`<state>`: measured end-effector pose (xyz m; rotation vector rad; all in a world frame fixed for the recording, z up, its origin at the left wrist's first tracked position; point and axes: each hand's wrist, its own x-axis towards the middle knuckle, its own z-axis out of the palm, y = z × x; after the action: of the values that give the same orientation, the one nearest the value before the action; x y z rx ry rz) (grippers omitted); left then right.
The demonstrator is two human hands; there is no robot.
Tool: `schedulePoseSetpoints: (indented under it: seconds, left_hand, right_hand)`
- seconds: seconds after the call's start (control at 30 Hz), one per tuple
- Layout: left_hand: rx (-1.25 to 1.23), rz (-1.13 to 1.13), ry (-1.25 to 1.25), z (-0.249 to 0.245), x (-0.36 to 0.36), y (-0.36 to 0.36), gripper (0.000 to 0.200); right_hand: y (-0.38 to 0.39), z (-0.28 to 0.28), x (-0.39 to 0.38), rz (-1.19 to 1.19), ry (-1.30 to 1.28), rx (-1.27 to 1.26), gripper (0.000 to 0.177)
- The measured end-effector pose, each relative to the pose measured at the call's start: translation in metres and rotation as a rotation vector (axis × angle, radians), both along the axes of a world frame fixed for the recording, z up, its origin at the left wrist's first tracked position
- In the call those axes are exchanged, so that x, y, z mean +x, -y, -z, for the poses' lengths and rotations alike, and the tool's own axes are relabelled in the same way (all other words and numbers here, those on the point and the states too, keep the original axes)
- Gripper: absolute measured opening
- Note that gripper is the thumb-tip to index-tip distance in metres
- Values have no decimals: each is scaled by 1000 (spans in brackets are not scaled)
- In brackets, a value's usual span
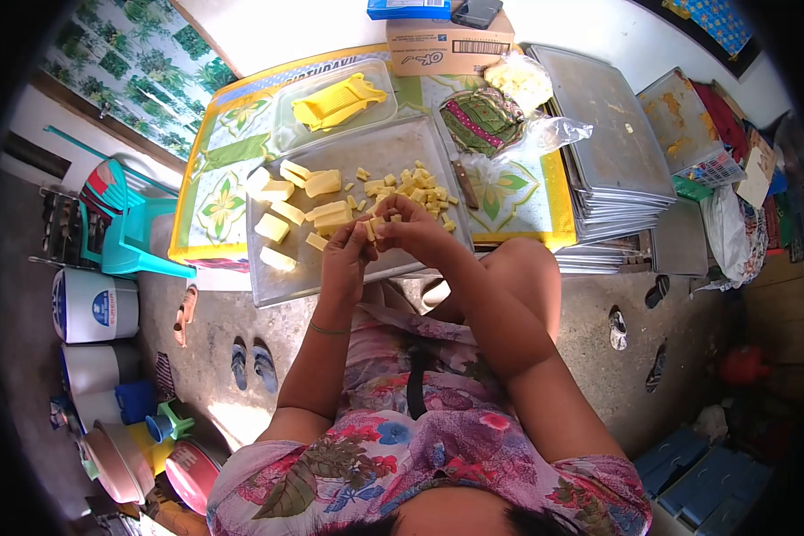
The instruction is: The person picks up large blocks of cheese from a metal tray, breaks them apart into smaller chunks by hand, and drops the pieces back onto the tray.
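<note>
Both my hands meet over the front of a metal tray [295,284]. Between the fingertips of my left hand [350,246] and my right hand [409,230] is a small pale yellow piece of cheese [371,230], its outline partly covered by the fingers. Larger cheese blocks [323,184] lie on the tray's left half, some in the sunlight. Behind my right hand, small cheese cubes [417,185] form a loose heap. A knife [465,185] with a brown handle rests along the tray's right edge.
Behind the tray is a clear tub [287,134] with a ribbed yellow item [339,102]. A cardboard box [449,46] stands at the back, near a patterned cloth [482,122] and plastic bag [558,134]. Stacked metal trays [603,116] rise at right; a turquoise chair [143,234] stands left.
</note>
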<state>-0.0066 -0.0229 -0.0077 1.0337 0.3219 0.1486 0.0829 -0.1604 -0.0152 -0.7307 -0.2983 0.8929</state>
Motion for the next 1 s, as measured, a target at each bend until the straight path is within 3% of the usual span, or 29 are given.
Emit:
schedulePoseSetpoints:
  seconds: [0.1,0.3,0.6,0.7,0.8,1.0]
  left_hand:
    - [-9,-3,1,-1,1,0,25]
    - [-31,9,-4,3,-1,-4,24]
    - [114,-3,-44,4,1,-4,26]
    - [397,-58,-57,2,6,-1,30]
    - [690,6,-89,22,14,-18,37]
    - [997,-140,75,14,24,-29,33]
  right_hand:
    - [-2,0,1,-3,-7,-25,26]
    - [-3,1,0,75,375,-190,27]
    - [-3,6,4,97,180,-221,25]
    - [-10,14,3,155,154,-218,29]
    - [-9,14,2,166,287,-362,38]
    - [-11,15,2,233,323,-208,48]
